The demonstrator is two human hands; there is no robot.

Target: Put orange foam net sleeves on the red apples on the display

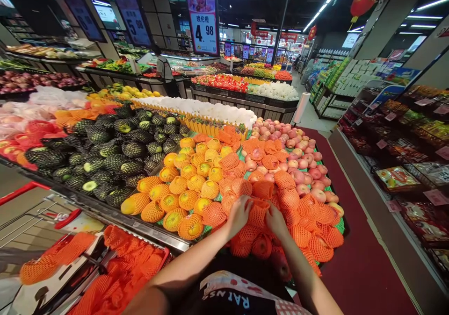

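Note:
My left hand and my right hand both grip one orange foam net sleeve over the fruit stand. The sleeve is stretched between the fingers; I cannot tell whether a fruit is inside it. Around the hands lie several apples in orange nets. Bare pink apples sit further back. To the left are yellow-orange fruits in nets.
Dark green fruits in black nets fill the left of the stand. A red shopping cart at lower left holds loose orange nets. A red-floored aisle and shelves run along the right. A price sign hangs above.

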